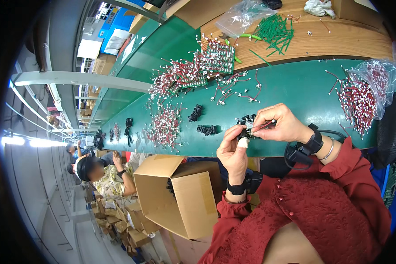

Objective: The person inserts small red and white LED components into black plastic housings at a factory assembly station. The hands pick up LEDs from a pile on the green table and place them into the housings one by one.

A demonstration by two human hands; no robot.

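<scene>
Both my hands meet over the near edge of the green bench. My left hand [233, 155] is closed, its thumb and fingertips round a small black plastic part [246, 132]; a white cover [243, 142] shows at a fingertip. Close against that part, my right hand [282, 124] pinches a short dark red wire [268, 126], whose far end is hidden by the fingers. Just behind the fingertips lie more black plastic parts [247, 119]. Two small clusters of black parts [207, 130] sit left of my hands.
Red wires with white connectors [165, 127] are heaped on the bench [295, 83], with another pile [358, 103] at right beside a plastic bag [383, 79]. Green circuit boards [220, 57] and green strips [275, 33] lie farther back. An open cardboard box [193, 202] stands below; a person [105, 176] is at far left.
</scene>
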